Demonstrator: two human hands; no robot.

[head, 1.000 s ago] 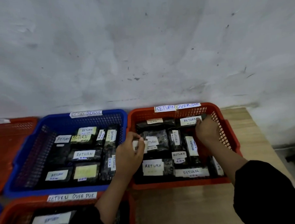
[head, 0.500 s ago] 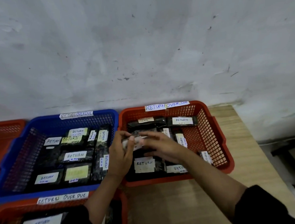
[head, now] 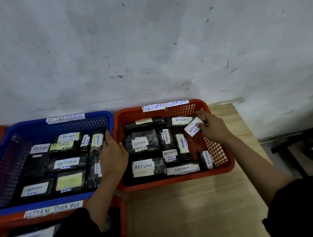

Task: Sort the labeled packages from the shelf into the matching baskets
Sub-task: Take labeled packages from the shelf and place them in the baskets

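The right hand [head: 212,127] pinches a small dark package with a white "RETURN" label [head: 193,129] between thumb and fingers, holding it just above the far right corner of the red plastic lattice basket [head: 220,156]. This basket, tagged "RETURN OVERDUE" on its far rim, serves as the landmark here. The package sits tilted, its long axis running diagonally from the basket's near-middle up toward its far right corner, and the labelled face points up toward the camera. It lies directly at the right hand's fingertips and well apart from the left hand [head: 112,156], so the right hand is plainly the nearer one for setting it down.

The left hand rests over the wall where the red basket meets the blue plastic lattice basket [head: 13,135] on its left side. Its fingers curl loosely downward; whether they grip a package beneath is hidden, so I cannot tell.

Inside the red basket, dark wrapped packages with white labels [head: 141,143] cover most of the floor, while the right strip near the held package shows bare lattice. My judgement is that the coming move is a short lowering into that bare strip, perhaps turning the package so its long axis lines up with the neighbours. Another red basket [head: 119,218] sits nearer the person than the landmark, partly covered by a dark sleeve.
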